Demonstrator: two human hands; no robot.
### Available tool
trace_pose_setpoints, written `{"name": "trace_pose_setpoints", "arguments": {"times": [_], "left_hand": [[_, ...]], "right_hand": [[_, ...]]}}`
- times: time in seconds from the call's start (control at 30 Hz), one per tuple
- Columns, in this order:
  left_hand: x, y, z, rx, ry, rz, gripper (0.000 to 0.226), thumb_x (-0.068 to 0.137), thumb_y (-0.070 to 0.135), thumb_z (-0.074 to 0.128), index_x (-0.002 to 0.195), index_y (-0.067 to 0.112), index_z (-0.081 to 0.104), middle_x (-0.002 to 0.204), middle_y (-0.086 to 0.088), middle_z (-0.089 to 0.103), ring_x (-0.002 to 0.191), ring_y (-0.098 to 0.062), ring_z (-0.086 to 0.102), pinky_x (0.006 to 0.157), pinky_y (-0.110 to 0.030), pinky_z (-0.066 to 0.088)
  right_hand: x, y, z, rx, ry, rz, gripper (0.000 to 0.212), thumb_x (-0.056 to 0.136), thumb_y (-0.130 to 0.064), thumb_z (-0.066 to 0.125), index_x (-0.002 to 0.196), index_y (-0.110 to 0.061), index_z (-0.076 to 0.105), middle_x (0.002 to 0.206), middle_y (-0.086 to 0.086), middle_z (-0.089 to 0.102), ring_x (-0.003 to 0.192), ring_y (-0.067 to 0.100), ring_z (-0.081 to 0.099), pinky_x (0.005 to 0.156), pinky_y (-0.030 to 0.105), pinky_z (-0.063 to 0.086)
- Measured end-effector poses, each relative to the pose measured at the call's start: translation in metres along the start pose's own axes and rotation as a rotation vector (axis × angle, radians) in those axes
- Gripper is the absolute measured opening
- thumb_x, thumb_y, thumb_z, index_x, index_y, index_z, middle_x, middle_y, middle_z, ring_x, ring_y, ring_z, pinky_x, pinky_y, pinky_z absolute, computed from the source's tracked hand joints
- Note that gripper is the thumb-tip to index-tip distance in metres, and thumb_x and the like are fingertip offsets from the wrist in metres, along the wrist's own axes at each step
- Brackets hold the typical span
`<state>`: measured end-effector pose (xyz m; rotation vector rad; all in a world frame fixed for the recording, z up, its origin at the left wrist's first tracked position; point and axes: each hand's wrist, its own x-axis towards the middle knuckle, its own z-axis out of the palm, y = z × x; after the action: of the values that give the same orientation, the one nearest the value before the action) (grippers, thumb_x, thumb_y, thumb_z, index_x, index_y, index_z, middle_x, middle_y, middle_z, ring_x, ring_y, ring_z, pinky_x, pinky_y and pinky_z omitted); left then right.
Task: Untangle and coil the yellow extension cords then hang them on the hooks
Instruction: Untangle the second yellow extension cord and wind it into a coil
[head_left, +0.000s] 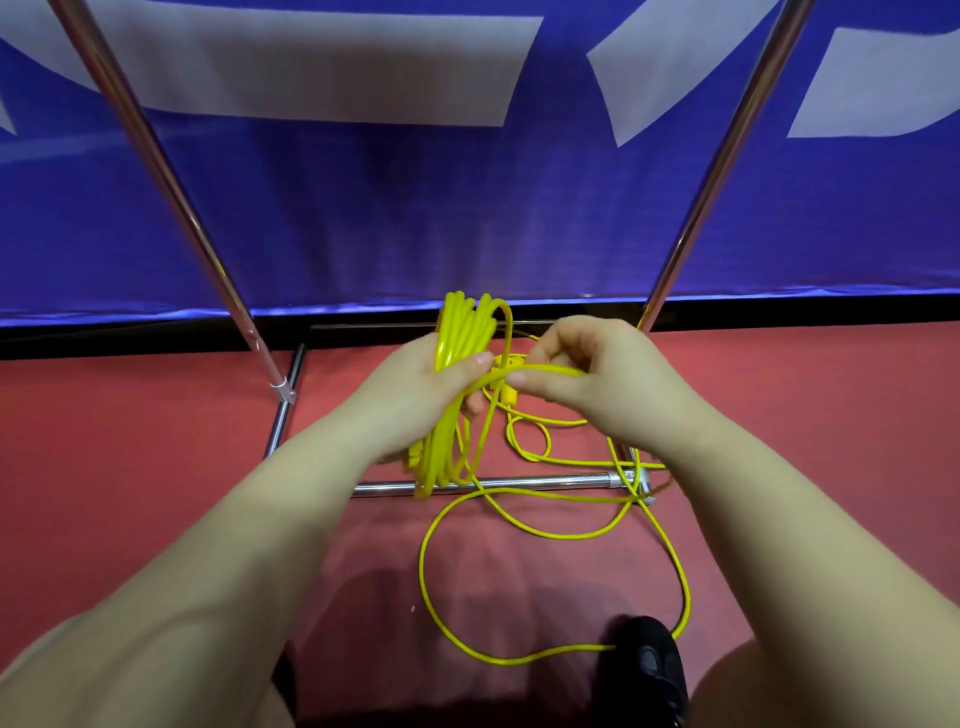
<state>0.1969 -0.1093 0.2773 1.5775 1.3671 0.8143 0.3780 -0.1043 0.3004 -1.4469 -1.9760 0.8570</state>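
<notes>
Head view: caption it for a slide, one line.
Left hand grips a yellow coil; right hand pinches the next strand, loose cord trailing across the red floor.

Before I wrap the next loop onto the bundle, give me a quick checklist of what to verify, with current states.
1. Left hand grips the coiled bundle of yellow cord: ok.
2. Right hand pinches the free yellow strand near the bundle: ok.
3. Loose yellow cord on the red floor free of knots: cannot tell; loops cross each other.
4. Slack clear of the chrome rack base bar: not ok; strands lie across it.
5. Cord clear of the black shoe: not ok; it runs up to the shoe.
6. Hooks in sight: not ok.
</notes>
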Motion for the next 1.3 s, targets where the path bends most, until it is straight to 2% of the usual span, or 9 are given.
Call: {"name": "trace_pose_setpoints", "arguments": {"times": [0.13, 0.3, 0.43, 0.57, 0.73, 0.83, 0.93, 1.1, 1.3], "left_hand": [[0.007, -0.009, -0.012, -0.312, 0.218, -0.135, 0.027, 0.096, 0.027, 0.048, 0.074, 0.014, 0.057, 0.053, 0.004, 0.058, 0.051, -0.013, 0.056, 0.058, -0.029, 0.048], [0.014, -0.017, -0.021, -0.35, 0.368, -0.193, 0.027, 0.096, 0.024, 0.048, 0.072, 0.016, 0.057, 0.049, 0.004, 0.06, 0.054, -0.017, 0.06, 0.071, -0.035, 0.051], [0.008, -0.01, -0.015, -0.341, 0.237, -0.209, 0.019, 0.097, 0.021, 0.046, 0.082, 0.014, 0.055, 0.052, 0.0, 0.067, 0.05, -0.011, 0.066, 0.062, -0.025, 0.055], [0.003, -0.006, -0.012, -0.424, 0.106, -0.269, 0.02, 0.097, 0.025, 0.045, 0.089, 0.011, 0.056, 0.059, -0.007, 0.07, 0.057, -0.018, 0.069, 0.069, -0.033, 0.055], [-0.006, 0.001, 0.001, -0.425, -0.049, -0.298, 0.019, 0.096, 0.022, 0.046, 0.088, 0.012, 0.058, 0.063, -0.007, 0.071, 0.059, -0.018, 0.07, 0.059, -0.028, 0.056], [-0.007, 0.004, 0.007, -0.441, -0.073, -0.294, 0.02, 0.095, 0.021, 0.047, 0.079, 0.015, 0.057, 0.063, -0.006, 0.071, 0.057, -0.016, 0.069, 0.059, -0.027, 0.055], [-0.006, 0.005, 0.009, -0.446, -0.076, -0.297, 0.02, 0.096, 0.023, 0.046, 0.081, 0.013, 0.053, 0.064, -0.007, 0.071, 0.058, -0.017, 0.069, 0.061, -0.027, 0.056], [-0.004, 0.002, 0.008, -0.434, -0.031, -0.289, 0.018, 0.094, 0.021, 0.05, 0.079, 0.013, 0.056, 0.062, -0.004, 0.071, 0.054, -0.013, 0.067, 0.056, -0.029, 0.057], [-0.003, -0.003, 0.004, -0.318, -0.021, -0.245, 0.026, 0.095, 0.025, 0.05, 0.071, 0.015, 0.055, 0.052, 0.0, 0.062, 0.044, -0.014, 0.055, 0.053, -0.029, 0.05]], "right_hand": [[0.001, 0.012, -0.008, -0.057, -0.138, 0.191, 0.048, 0.084, -0.055, 0.053, 0.077, -0.008, 0.064, 0.066, 0.004, 0.068, 0.066, 0.019, 0.064, 0.074, 0.036, 0.05], [0.002, 0.009, -0.016, 0.339, 0.142, 0.075, 0.022, 0.092, -0.032, 0.054, 0.078, -0.015, 0.059, 0.056, -0.011, 0.049, 0.054, 0.003, 0.042, 0.059, 0.021, 0.035], [0.002, 0.008, -0.018, 0.419, 0.231, 0.034, 0.012, 0.09, -0.023, 0.059, 0.079, -0.025, 0.06, 0.058, -0.014, 0.051, 0.054, -0.002, 0.043, 0.057, 0.015, 0.035], [0.002, 0.007, -0.022, 0.385, 0.173, 0.057, 0.014, 0.091, -0.024, 0.058, 0.077, -0.024, 0.06, 0.056, -0.015, 0.05, 0.051, -0.003, 0.041, 0.053, 0.012, 0.033], [0.001, 0.009, -0.012, 0.28, -0.071, -0.003, 0.015, 0.09, -0.018, 0.059, 0.075, -0.02, 0.061, 0.059, -0.014, 0.052, 0.054, -0.003, 0.042, 0.056, 0.011, 0.036], [0.0, 0.011, 0.002, 0.083, -0.309, -0.005, 0.011, 0.087, -0.021, 0.063, 0.078, -0.014, 0.065, 0.067, -0.001, 0.053, 0.064, 0.005, 0.045, 0.064, 0.022, 0.038], [-0.003, 0.008, 0.014, -0.078, -0.498, 0.061, 0.015, 0.084, -0.025, 0.067, 0.071, -0.017, 0.064, 0.044, -0.015, 0.048, 0.044, -0.001, 0.043, 0.05, 0.008, 0.031], [0.003, 0.005, 0.009, 0.059, -0.277, 0.062, 0.022, 0.081, -0.025, 0.071, 0.062, -0.021, 0.06, 0.046, -0.011, 0.045, 0.042, 0.002, 0.036, 0.046, 0.012, 0.029], [0.005, 0.004, 0.002, 0.304, -0.16, 0.093, 0.019, 0.077, -0.027, 0.073, 0.08, -0.013, 0.061, 0.061, -0.002, 0.059, 0.064, 0.017, 0.047, 0.058, 0.028, 0.035]]}}
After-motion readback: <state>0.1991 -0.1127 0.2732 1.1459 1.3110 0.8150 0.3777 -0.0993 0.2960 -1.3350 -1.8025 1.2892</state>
